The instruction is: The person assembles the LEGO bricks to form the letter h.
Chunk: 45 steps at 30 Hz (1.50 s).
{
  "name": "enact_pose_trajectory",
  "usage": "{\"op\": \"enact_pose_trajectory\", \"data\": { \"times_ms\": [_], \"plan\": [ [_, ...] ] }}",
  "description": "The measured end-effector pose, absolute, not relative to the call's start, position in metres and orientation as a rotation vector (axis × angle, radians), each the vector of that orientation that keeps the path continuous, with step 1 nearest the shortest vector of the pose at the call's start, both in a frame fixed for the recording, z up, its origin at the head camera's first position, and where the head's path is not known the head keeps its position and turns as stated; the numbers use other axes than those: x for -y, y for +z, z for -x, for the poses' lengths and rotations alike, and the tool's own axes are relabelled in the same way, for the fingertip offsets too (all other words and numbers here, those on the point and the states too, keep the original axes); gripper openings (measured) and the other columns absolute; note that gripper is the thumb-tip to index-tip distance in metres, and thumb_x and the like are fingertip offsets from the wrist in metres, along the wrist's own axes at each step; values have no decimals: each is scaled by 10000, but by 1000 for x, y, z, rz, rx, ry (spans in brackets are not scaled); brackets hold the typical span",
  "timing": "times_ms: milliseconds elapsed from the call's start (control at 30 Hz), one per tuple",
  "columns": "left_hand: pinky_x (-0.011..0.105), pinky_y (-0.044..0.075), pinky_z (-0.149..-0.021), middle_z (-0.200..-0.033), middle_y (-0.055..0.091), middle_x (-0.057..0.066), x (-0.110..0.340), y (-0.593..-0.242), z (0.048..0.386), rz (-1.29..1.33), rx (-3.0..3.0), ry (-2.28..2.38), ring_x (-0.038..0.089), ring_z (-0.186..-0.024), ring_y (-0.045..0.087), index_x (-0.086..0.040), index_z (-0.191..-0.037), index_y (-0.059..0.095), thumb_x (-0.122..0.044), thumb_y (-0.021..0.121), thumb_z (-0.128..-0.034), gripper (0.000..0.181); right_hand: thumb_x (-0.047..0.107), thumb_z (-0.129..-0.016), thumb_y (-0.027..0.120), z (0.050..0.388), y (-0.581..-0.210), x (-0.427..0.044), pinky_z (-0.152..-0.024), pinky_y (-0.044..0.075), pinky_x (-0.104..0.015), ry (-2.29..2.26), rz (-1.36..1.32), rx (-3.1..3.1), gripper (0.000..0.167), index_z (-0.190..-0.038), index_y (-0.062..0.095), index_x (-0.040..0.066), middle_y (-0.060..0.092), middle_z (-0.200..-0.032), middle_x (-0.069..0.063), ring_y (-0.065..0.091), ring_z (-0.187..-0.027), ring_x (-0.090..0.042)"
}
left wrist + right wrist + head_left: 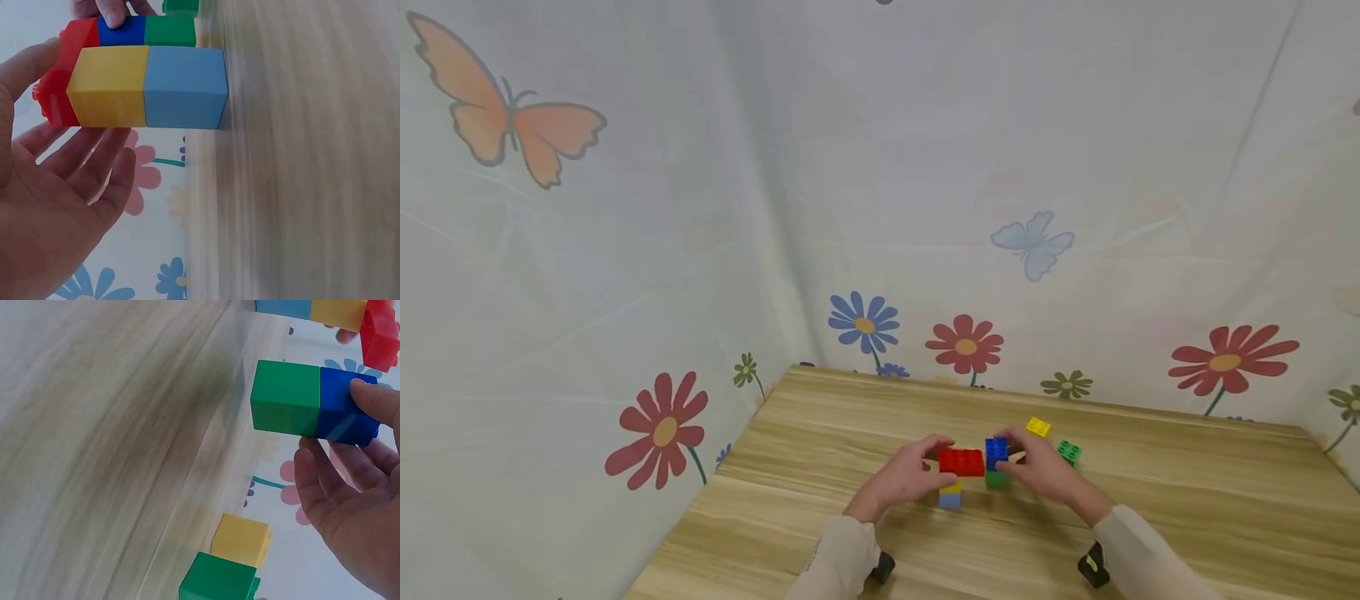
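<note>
Sleeves (1150, 554), yellow brick (1038, 427), green brick (1069, 452) beyond right hand (1043, 467)

Behind a wooden tabletop (760, 500), a pale cloth (880, 167) with printed butterflies (511, 121) and flowers (965, 346)

Upright on the worktop (775, 517): light blue block (185, 87) at base, yellow block (107, 87) squarely above, long red block (962, 462) on top, studs up, one end jutting rightward past the yellow. Just right of the red's overhang, dark blue block (344, 403), studs up, seated flush on green block (284, 397); base contact unclear.
</note>
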<state>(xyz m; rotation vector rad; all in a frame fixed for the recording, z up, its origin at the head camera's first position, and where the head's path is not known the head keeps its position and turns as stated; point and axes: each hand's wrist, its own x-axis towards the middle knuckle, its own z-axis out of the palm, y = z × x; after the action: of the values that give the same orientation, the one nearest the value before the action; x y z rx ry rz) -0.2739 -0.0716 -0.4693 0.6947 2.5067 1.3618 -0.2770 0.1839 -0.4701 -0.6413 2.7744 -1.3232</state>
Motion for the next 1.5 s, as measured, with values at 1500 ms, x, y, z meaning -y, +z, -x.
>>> {"op": "enact_pose_trajectory", "data": {
  "times_ms": [1500],
  "plan": [
    [225,478,-736,-984,569,-133,35,-465,274,-750,-2593,1242,71,-871,529,-238,-1132,590,-322,702,-861,305,224,-851,714,263,-478,-190,-854,486,-419,-1312,629,-2599,363,-1149,555,91,610,-1061,-12,560,-965,-210]
  ]
}}
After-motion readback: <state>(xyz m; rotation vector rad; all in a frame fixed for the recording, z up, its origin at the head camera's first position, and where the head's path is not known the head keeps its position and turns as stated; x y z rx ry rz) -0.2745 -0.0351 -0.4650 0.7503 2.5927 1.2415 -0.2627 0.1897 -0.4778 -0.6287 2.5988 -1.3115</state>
